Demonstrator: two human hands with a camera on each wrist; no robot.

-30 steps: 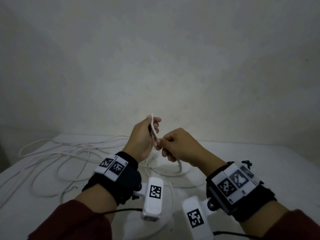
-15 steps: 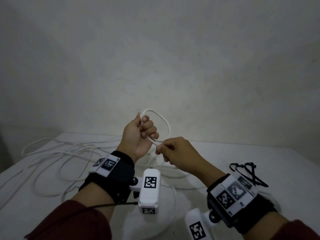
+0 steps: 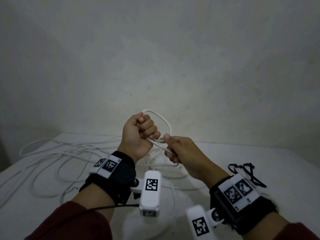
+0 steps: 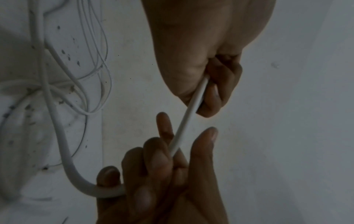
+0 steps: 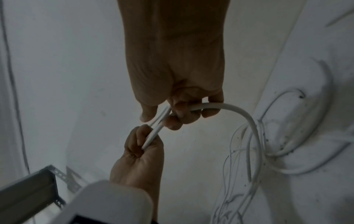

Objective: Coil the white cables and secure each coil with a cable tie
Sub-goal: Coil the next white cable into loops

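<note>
My left hand [image 3: 144, 129] is raised above the table in a fist, gripping a white cable [image 3: 166, 122] that stands up as a small loop over its knuckles. The right hand [image 3: 170, 146] is just to its right and pinches the same cable where the loop comes down. In the left wrist view the cable [image 4: 188, 112] runs taut between the left hand [image 4: 212, 94] and the right hand [image 4: 168, 154], then curves away to the table. In the right wrist view two strands [image 5: 159, 121] pass from the right hand [image 5: 178, 112] into the left hand [image 5: 141, 144].
Several loose white cable runs [image 3: 60, 153] lie tangled on the white table [image 3: 225, 153] at the left and under my hands. Black cable ties [image 3: 245, 172] lie at the right beside my right wrist. A bare wall stands close behind.
The left hand has turned into a fist and risen a little, and the flat bend of cable has opened into a round loop. The right hand has slid along the cable.
</note>
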